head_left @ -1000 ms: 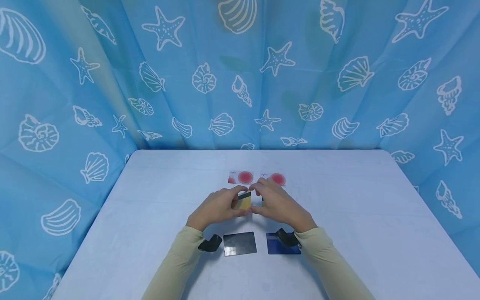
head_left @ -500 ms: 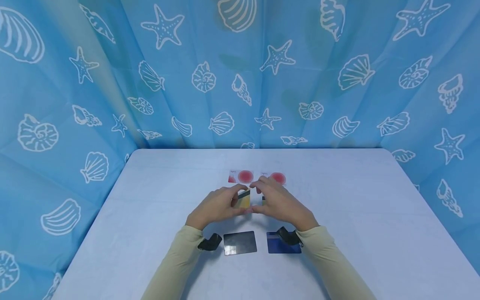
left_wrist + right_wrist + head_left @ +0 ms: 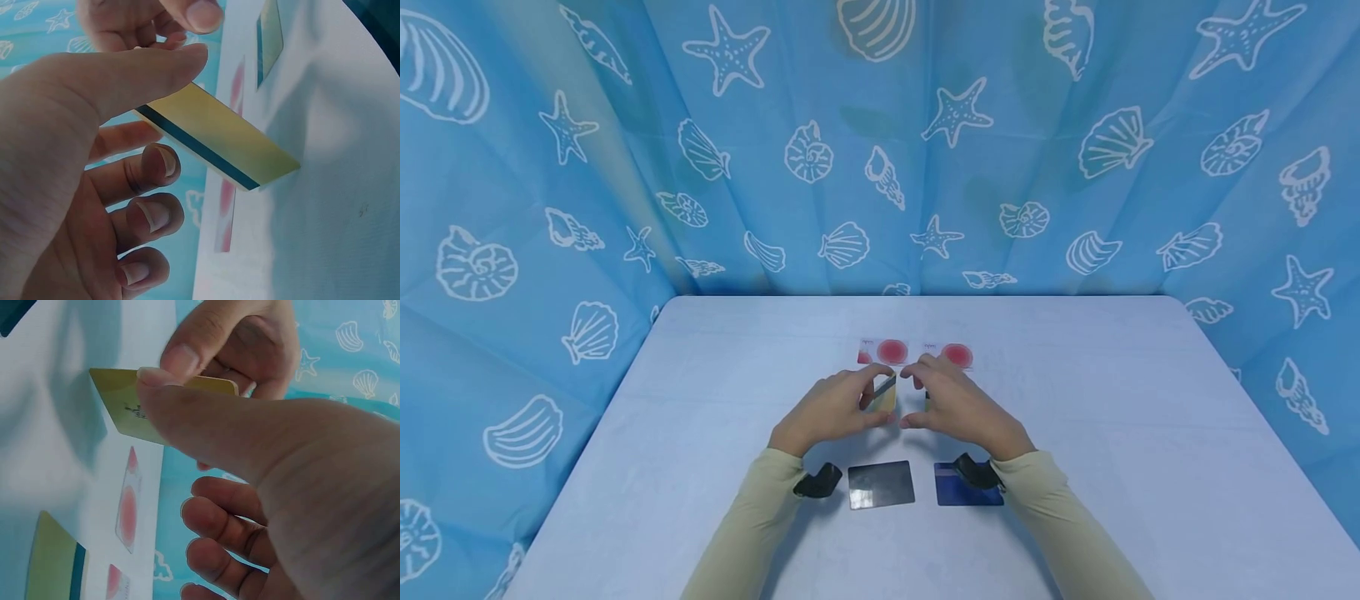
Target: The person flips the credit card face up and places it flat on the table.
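Note:
Above the middle of the table my left hand [image 3: 831,408] pinches a yellow plastic card [image 3: 219,137] with a dark stripe. In the head view the card stands tilted, partly behind the fingers. My right hand [image 3: 966,404] is just to the right, its thumb and fingers loosely bent and apart, with nothing between them in the head view. The right wrist view has its thumb overlapping the card's plain face [image 3: 112,400], which bears small dark print. A second yellow card [image 3: 272,47] with a dark stripe lies on the table, mostly hidden under the right hand in the head view.
Two white cards with red circles lie behind the hands, one left [image 3: 892,351] and one right [image 3: 957,356]. Nearer the front are a black card [image 3: 882,485] and a blue card [image 3: 967,493], the latter partly covered by the right wrist camera. A blue shell-print curtain [image 3: 880,150] encloses the white table [image 3: 700,375].
My left hand has shifted slightly left with the yellow card, which has turned more edge-on. The thumbs, together before, now stand apart. The right hand has hardly moved.

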### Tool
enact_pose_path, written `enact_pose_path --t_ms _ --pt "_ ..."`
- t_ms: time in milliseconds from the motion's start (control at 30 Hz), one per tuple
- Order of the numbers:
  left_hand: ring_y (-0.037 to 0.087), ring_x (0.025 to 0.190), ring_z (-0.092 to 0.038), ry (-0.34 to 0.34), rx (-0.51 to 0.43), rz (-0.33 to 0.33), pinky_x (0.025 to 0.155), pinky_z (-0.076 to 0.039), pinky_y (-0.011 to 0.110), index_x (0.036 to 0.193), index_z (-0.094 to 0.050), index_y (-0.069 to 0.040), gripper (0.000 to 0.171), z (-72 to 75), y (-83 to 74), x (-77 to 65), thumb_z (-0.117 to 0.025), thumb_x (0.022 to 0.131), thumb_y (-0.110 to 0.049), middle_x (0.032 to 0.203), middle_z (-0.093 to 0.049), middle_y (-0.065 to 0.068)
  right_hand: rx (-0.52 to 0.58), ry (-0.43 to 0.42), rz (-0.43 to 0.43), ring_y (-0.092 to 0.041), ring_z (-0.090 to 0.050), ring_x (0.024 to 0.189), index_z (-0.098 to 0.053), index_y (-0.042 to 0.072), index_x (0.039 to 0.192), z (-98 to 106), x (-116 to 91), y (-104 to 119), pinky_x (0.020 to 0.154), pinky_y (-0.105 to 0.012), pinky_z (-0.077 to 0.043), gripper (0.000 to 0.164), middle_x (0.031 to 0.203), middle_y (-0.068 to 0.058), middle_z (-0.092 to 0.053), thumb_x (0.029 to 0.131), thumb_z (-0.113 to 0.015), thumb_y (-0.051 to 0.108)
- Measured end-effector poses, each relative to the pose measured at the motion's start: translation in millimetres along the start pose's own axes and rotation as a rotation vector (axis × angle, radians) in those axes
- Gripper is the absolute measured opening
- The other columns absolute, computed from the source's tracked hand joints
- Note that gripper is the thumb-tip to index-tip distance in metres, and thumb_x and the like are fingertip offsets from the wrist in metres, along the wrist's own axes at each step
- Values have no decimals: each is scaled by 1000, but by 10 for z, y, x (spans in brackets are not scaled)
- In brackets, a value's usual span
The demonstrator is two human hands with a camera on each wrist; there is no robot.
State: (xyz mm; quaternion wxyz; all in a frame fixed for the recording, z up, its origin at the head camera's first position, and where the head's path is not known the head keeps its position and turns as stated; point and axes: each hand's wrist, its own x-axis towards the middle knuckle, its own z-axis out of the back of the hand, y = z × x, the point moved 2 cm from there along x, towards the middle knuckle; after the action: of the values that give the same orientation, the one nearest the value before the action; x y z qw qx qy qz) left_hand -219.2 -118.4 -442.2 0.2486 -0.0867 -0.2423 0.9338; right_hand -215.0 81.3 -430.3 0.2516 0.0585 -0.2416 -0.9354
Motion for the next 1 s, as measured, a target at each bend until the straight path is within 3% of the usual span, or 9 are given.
enact_pose_path --t_ms 300,633,1000 --pt "10 67 -52 -23 -6 -16 61 -45 24 142 -54 -20 63 31 23 -7 -82 88 -38 80 -59 -4 0 16 -33 -16 -55 98 -64 8 134 -79 31 -27 81 -31 -57 69 110 -7 -64 77 -93 35" --pt "14 71 -56 -21 -51 10 64 -49 27 145 -53 -18 67 60 25 -8 -81 88 -40 90 -66 6 8 11 -30 -17 -52 95 -64 6 132 -153 65 -58 80 -31 -55 68 108 -8 -62 77 -93 34" --pt "12 72 -55 -30 -67 -19 64 -47 26 144 -54 -17 66 86 6 -14 -80 89 -43 86 -63 0 9 8 -4 -21 -56 104 -65 5 130 -266 106 -85 95 -40 -55 63 107 -7 -62 80 -90 34"
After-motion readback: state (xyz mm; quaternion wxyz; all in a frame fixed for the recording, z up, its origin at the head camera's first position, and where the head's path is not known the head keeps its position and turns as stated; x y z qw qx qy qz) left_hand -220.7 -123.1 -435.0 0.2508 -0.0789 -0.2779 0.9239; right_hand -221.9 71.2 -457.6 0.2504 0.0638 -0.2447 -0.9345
